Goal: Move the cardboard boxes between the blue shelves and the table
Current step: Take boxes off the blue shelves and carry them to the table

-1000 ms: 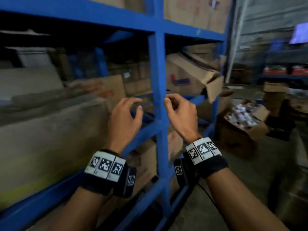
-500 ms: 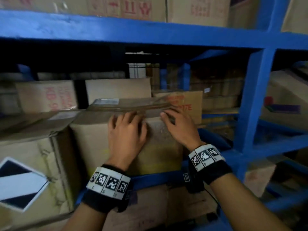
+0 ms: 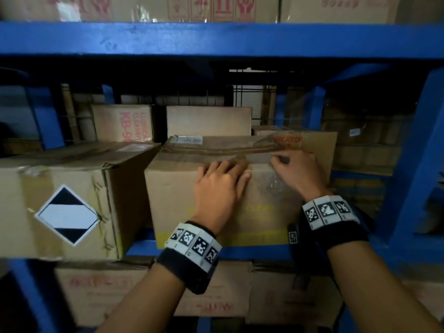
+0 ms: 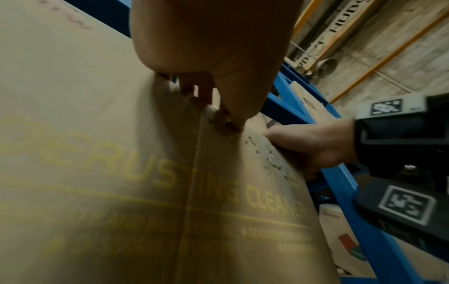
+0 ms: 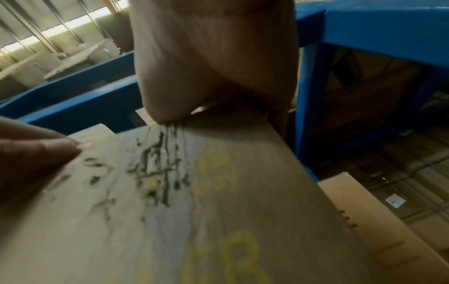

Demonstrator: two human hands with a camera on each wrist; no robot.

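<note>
Cardboard, the tape-sealed brown box (image 3: 182, 195) sits on the blue metal shelf (image 3: 216, 39); both hands have just arrived: left hand (image 3: 219, 188) flat, right hand (image 3: 299, 174) seemingly hooking its top-right edge, ready to pull.

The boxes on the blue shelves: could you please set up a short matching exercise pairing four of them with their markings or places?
Things:
1. box under both hands
2. box to its left
3. box behind, at the back left
4. boxes on the shelf above

Descriptions:
A. red handling symbols
B. black and white diamond label
C. yellow lettering on the front
D. red lettering running sideways

Pairs: 1-C, 2-B, 3-D, 4-A. The left hand lies flat on box 1's front; the right hand curls over its top edge.
</note>
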